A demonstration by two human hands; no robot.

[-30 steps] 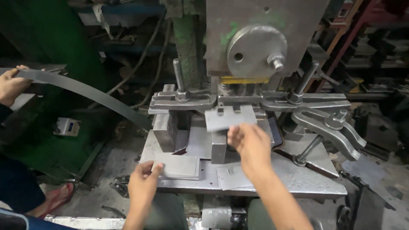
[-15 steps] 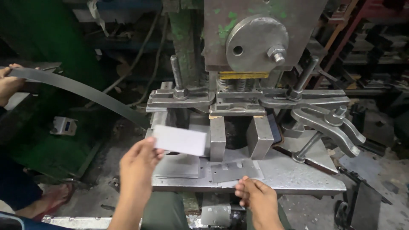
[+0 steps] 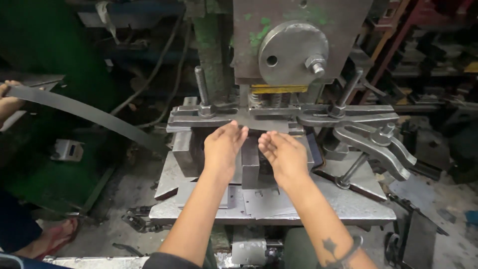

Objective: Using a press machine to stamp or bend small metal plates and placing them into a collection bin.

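Both my hands reach into the die opening of a metal press point(image 3: 294, 52). My left hand point(image 3: 224, 147) lies palm down with its fingertips under the horizontal clamp bar point(image 3: 279, 115); anything in its fingers is hidden. My right hand point(image 3: 281, 154) is just beside it, palm turned to the left, fingers loosely curled, with nothing visible in it. A steel die block point(image 3: 250, 167) stands between and below the two hands. Flat grey metal blanks point(image 3: 259, 201) lie stacked on the press table point(image 3: 358, 204) under my forearms.
At the far left another person's hand point(image 3: 6, 97) holds a long curved metal strip point(image 3: 84, 115) that runs toward the die. Their sandalled foot point(image 3: 52, 238) is at the lower left. Heavy clamp arms point(image 3: 378, 142) and bolts point(image 3: 201, 87) stick out around the die.
My left hand, which held a flat metal sheet in front of the die, has moved into the die opening; the sheet is out of sight. My right hand rose from the stacked blanks to beside it.
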